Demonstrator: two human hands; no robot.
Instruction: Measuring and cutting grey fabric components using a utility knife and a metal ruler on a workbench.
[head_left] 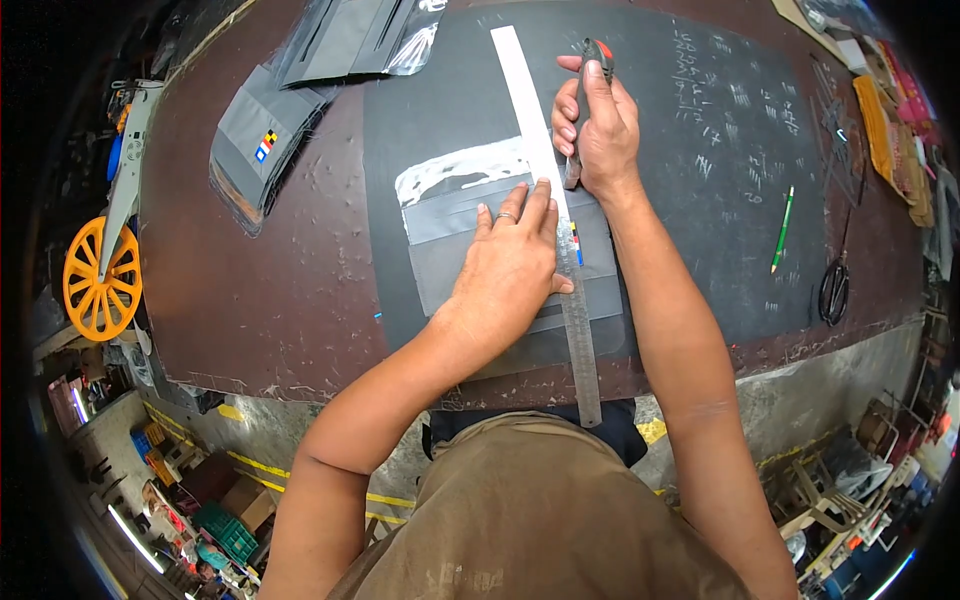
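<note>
My left hand (512, 262) presses flat on a long metal ruler (583, 340) and on the grey sheet piece (440, 255) under it. The ruler runs from the near table edge away from me, its far part shining white. My right hand (597, 128) is closed around a utility knife with a red and black handle (598, 52), held against the ruler's right edge. The grey piece lies on a dark cutting mat (680, 230) on a brown worktable (280, 300). The blade tip is hidden by my fingers.
A stack of grey sheet pieces (265, 140) and plastic-wrapped grey material (365, 40) lie at the far left. A green pencil (782, 228) and black scissors (833, 285) rest on the right. An orange wheel (98, 278) stands off the table's left. Cloth clutter (890, 130) fills the right end.
</note>
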